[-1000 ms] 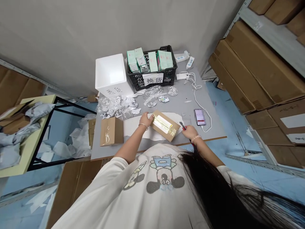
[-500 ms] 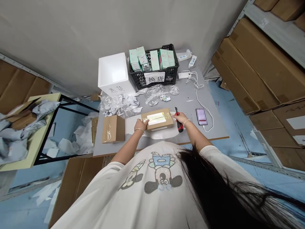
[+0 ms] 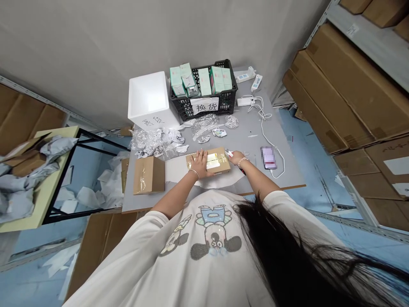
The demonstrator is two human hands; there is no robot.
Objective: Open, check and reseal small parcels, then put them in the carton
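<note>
A taped cardboard box [image 3: 224,158] with a white and yellow label lies in front of me on the table. My left hand [image 3: 199,163] rests flat on top of its left part, fingers spread. At the box's right end my right hand [image 3: 236,157] is closed around a red and black utility knife [image 3: 229,152]. The knife's front end points toward the box's upper right corner; most of its handle is hidden by the hand. Whether the blade touches the tape I cannot tell. White paper [image 3: 174,168] lies under the box.
Another cardboard box [image 3: 149,175] stands at the left. Behind are a white foam bin [image 3: 131,100], a black crate [image 3: 226,104] with several green boxes, and crumpled plastic wrap [image 3: 204,124]. A phone [image 3: 269,157] on a white cable [image 3: 266,130] lies at the right.
My right hand has left the box's end and picked up the utility knife from the table. My left hand has moved from the box's left side onto its top and spread flat.
</note>
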